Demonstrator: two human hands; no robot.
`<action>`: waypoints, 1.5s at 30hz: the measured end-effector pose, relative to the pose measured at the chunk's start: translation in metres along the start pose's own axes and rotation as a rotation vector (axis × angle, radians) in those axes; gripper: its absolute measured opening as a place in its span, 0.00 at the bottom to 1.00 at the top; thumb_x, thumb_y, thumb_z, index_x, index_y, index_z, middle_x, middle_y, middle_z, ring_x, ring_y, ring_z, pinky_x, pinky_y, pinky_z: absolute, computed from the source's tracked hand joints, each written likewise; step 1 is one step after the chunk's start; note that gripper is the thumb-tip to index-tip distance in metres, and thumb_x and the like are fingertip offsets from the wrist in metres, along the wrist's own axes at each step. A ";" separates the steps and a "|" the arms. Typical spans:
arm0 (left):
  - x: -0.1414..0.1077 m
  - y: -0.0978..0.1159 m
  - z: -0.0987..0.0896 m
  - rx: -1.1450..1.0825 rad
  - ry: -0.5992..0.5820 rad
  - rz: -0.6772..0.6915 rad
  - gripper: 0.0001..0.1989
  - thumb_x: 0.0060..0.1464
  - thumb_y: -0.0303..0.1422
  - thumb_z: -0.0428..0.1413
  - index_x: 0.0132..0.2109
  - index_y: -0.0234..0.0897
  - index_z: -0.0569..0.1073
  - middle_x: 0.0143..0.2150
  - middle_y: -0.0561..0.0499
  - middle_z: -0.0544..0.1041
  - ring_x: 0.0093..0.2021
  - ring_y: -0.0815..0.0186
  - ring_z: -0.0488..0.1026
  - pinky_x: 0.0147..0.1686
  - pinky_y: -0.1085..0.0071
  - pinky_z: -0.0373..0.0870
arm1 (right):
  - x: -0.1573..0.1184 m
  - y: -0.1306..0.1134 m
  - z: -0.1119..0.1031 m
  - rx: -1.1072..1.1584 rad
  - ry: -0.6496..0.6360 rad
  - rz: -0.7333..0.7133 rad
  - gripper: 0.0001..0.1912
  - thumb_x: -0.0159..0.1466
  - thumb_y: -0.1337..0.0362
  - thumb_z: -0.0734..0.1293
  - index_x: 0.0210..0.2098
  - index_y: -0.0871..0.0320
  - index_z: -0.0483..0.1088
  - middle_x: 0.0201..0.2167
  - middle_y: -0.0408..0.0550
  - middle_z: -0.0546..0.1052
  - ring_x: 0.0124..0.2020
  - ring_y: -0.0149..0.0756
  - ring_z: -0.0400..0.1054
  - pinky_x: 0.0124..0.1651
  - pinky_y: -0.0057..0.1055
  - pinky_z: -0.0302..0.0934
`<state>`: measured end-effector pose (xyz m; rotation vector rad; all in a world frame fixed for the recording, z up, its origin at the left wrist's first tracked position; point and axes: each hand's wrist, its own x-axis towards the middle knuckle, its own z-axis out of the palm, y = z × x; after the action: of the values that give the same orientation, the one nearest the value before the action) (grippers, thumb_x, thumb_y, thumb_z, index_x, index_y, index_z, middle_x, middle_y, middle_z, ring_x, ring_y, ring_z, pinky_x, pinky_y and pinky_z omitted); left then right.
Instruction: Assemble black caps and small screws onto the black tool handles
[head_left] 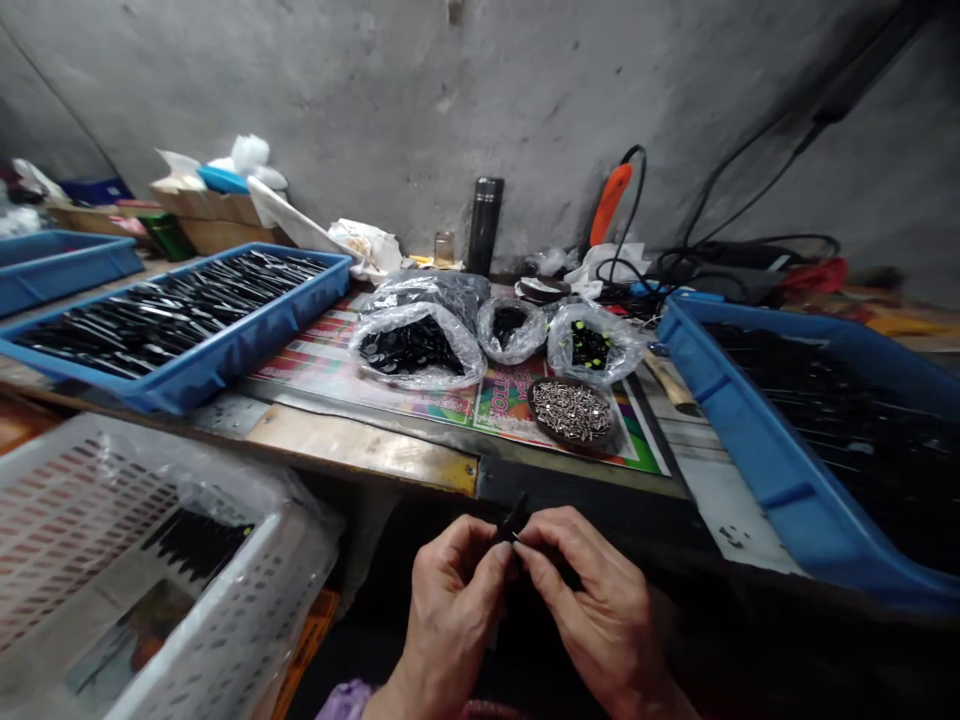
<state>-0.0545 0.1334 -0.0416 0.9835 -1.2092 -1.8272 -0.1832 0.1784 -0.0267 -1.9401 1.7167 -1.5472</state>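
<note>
My left hand (pixel 459 590) is closed, thumb and fingers pinching a small black part (pixel 513 520) just in front of the table edge. My right hand (pixel 589 605) meets it there, with its thumb and forefinger pressed together at the part. A tiny bright metal pin (pixel 515 537) shows at the right fingertips, mostly hidden by them. Beyond the hands, on the table, stands a round dish (pixel 537 425) heaped with small metal pins (pixel 574 408). Behind it are open plastic bags: one of black flat pieces (pixel 411 347), one of small dark parts (pixel 508 325), one of black-and-green parts (pixel 589 345).
Blue trays of black parts flank me, one at the left (pixel 225 368) and one at the right (pixel 757 430). A white plastic basket (pixel 247 590) sits low at the left. Along the wall are a dark flask (pixel 486 225) and an orange-handled tool (pixel 611 203) with a cable.
</note>
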 end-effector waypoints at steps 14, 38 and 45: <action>0.001 -0.005 -0.002 0.033 -0.014 0.012 0.12 0.54 0.40 0.60 0.34 0.33 0.74 0.27 0.50 0.75 0.25 0.69 0.68 0.24 0.77 0.63 | -0.001 0.017 0.009 0.716 -0.109 0.773 0.25 0.55 0.53 0.75 0.45 0.57 0.66 0.29 0.42 0.72 0.18 0.27 0.65 0.17 0.22 0.61; -0.001 -0.006 0.000 -0.098 -0.072 -0.081 0.18 0.49 0.45 0.64 0.31 0.33 0.71 0.20 0.56 0.69 0.17 0.77 0.57 0.16 0.80 0.53 | -0.004 0.015 0.005 0.549 -0.260 0.709 0.16 0.64 0.50 0.68 0.37 0.59 0.69 0.19 0.38 0.67 0.16 0.24 0.58 0.18 0.19 0.53; -0.004 -0.005 0.001 -0.111 -0.048 -0.108 0.18 0.49 0.43 0.64 0.31 0.32 0.71 0.21 0.56 0.69 0.18 0.78 0.58 0.17 0.81 0.53 | -0.004 0.012 0.011 0.490 -0.178 0.676 0.14 0.62 0.53 0.69 0.31 0.58 0.68 0.20 0.38 0.66 0.16 0.23 0.56 0.17 0.19 0.52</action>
<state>-0.0546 0.1383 -0.0449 0.9636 -1.0881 -1.9897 -0.1827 0.1719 -0.0427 -1.0686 1.5011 -1.3126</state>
